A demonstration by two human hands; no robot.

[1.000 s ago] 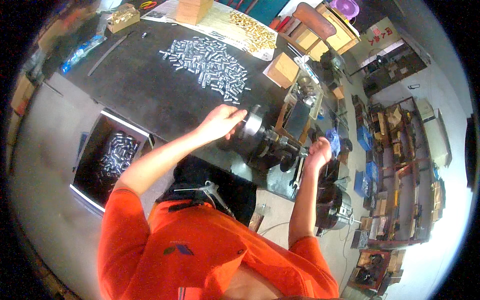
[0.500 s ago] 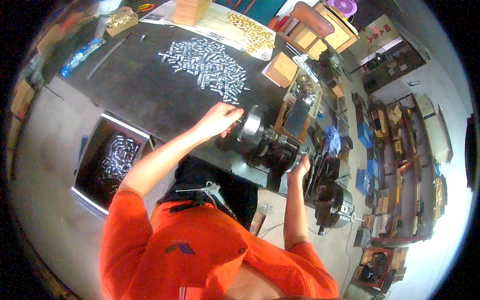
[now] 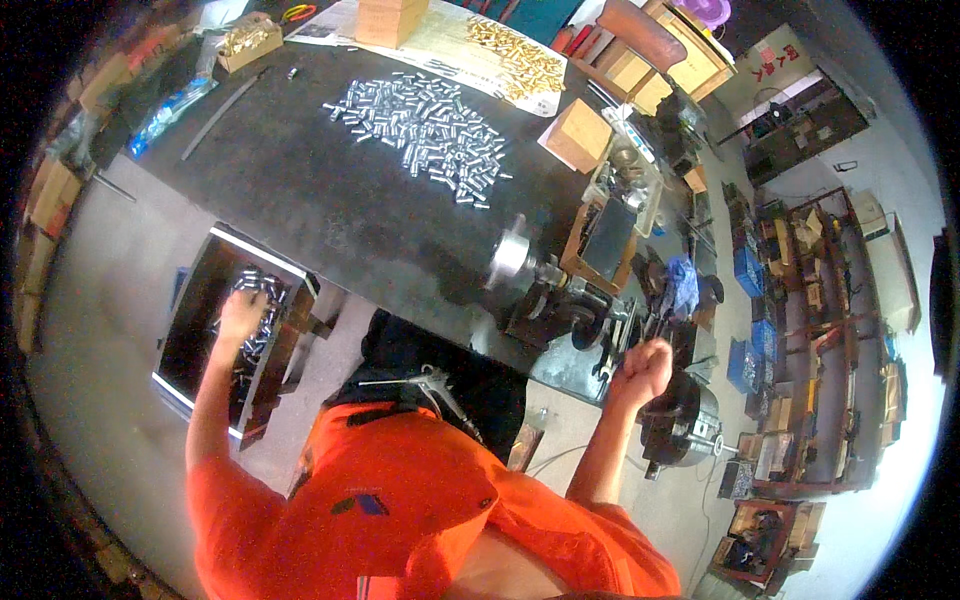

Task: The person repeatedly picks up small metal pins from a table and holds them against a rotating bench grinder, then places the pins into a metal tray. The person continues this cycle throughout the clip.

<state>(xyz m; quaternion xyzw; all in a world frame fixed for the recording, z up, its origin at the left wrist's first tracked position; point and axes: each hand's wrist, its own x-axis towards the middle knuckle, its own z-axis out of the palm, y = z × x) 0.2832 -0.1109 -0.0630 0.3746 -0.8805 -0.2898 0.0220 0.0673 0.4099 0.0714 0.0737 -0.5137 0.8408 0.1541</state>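
My left hand [image 3: 242,318] reaches down into an open drawer [image 3: 180,345] at the left, its fingers curled among small silvery metal sleeves [image 3: 250,355]; what lies between the fingertips is hidden. To the right, past the bench edge, my right hand [image 3: 643,370] is a closed fist; I cannot make out what is inside it. Beside it lies an open-ended wrench [image 3: 606,365]. Between my hands stands a small bench machine with a bright round metal head [image 3: 512,254], and neither hand touches that head.
A heap of silvery sleeves [image 3: 425,130] covers part of the dark bench [image 3: 300,190]. Brass-coloured pieces [image 3: 515,58] lie on paper behind it. A wooden block [image 3: 580,133], a blue rag [image 3: 682,287] and another round machine [image 3: 685,415] are at the right. An air gun [image 3: 430,385] hangs at my waist.
My left hand has left the machine's round head and moved left and down into the drawer. My right hand has moved outward and nearer from beside the machine.
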